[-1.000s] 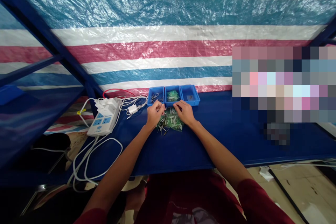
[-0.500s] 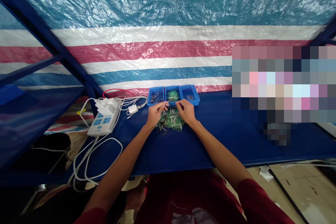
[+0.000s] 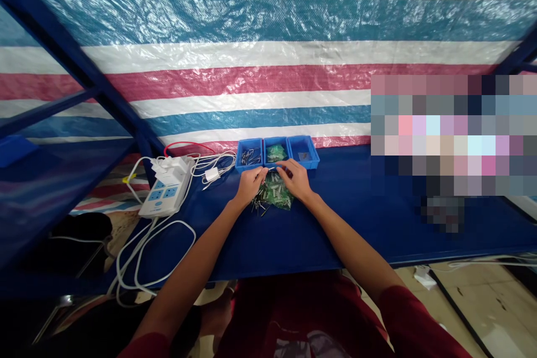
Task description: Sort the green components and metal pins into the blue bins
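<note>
My left hand (image 3: 250,183) is closed in a pinch on a small, thin, shiny metal pin (image 3: 272,169), held just in front of the blue bins. The fingertips of my right hand (image 3: 296,179) pinch at the pin's other end; whether they hold a second small part is too small to tell. Below the hands, a green plastic bag (image 3: 278,196) lies with silvery cylindrical parts on it. Loose metal pins (image 3: 260,208) are scattered at its left edge.
Three joined blue bins stand behind the hands: the left bin (image 3: 240,158) with metal pins, the middle bin (image 3: 276,139) with green plastic, the right bin (image 3: 310,151) with a small clear packet. A power strip (image 3: 161,201) and white cables (image 3: 140,257) lie left on the blue table (image 3: 277,251).
My hands have drawn closer, narrowing the gap between their fingertips. The metal pin now spans that gap. The bins and bag have stayed in place.
</note>
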A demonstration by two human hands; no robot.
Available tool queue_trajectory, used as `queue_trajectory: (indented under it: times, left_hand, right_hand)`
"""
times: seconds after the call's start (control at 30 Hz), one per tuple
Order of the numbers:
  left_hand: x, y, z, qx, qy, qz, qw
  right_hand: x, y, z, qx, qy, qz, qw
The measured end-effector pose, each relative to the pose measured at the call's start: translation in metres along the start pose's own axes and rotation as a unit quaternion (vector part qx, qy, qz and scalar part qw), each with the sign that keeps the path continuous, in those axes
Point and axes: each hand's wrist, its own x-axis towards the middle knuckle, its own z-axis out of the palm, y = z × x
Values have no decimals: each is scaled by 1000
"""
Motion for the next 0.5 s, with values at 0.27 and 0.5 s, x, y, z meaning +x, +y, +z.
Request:
queue_trajectory:
  times: [0.27,0.5]
  left_hand:
    - [0,4,0,-18,-9,4,1000]
    - [1,5,0,-24,75,19,997]
  right_hand:
    - [1,0,2,3,-41,-14,999]
    - [1,2,2,-10,-40,-1,999]
